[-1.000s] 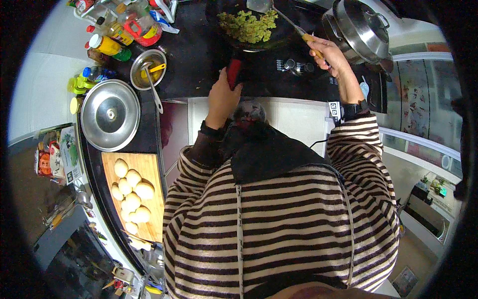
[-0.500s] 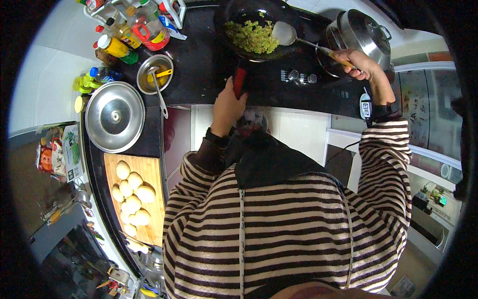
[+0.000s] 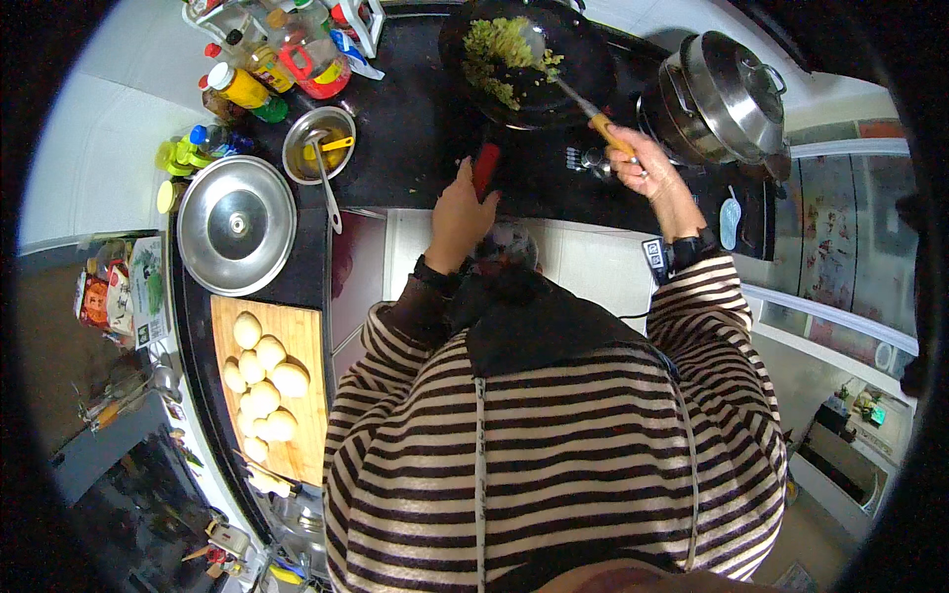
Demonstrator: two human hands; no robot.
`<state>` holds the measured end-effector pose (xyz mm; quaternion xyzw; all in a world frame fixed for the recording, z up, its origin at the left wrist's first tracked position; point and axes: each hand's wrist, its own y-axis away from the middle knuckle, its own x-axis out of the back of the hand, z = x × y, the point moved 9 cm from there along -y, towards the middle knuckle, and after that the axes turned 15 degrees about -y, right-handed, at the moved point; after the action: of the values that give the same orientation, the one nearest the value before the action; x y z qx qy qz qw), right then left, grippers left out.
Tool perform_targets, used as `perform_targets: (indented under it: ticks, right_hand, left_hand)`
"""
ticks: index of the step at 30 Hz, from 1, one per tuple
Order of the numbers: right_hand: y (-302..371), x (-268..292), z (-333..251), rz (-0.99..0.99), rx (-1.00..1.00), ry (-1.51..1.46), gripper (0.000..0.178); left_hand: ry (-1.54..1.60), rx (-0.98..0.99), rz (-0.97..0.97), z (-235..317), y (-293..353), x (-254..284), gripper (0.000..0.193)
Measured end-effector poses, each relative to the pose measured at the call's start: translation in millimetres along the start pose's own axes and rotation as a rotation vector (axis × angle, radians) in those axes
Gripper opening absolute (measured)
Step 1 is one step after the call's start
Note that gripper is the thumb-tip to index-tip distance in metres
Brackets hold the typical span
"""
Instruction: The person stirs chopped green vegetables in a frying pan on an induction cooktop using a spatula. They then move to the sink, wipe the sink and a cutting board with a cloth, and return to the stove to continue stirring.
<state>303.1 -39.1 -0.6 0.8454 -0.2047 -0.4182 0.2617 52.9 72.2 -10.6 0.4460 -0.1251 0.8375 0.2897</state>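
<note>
A dark wok (image 3: 589, 79) sits on the black stovetop at the far middle, with chopped yellow-green food (image 3: 506, 47) heaped toward its left side. My left hand (image 3: 459, 222) is closed round the wok's red handle (image 3: 485, 166), which points toward me. In my right hand (image 3: 648, 168) is a wok spatula, gripped by its yellowish wooden handle (image 3: 611, 132). The spatula's metal shaft (image 3: 575, 97) slants over the wok's rim, and its blade (image 3: 534, 45) lies in the food, partly covered.
Right of the wok stands a lidded steel pot (image 3: 727, 99). Leftward are a steel bowl (image 3: 297, 158) with utensils, a large round lid (image 3: 237, 225), and a cutting board (image 3: 308, 435) with several peeled potatoes (image 3: 290, 380). Bottles (image 3: 237, 89) crowd the back left corner.
My right hand has moved left with the spatula, pushing its blade farther into the wok. The food has shifted to the wok's far left and spread out. My left hand stays on the handle.
</note>
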Motion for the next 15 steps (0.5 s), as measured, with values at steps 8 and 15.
perform_targets:
  ticks: [8,15]
  right_hand:
    - [71.8,-18.8,-77.9,0.300,0.785,1.321,0.051]
    - [72.4,-17.1,-61.7,0.413,0.841,1.360,0.055]
  left_hand:
    - [0.026,0.026,-0.033,1.3,0.2,1.2,0.068]
    - [0.012,0.025,-0.050,2.3,-0.7,1.9,0.070]
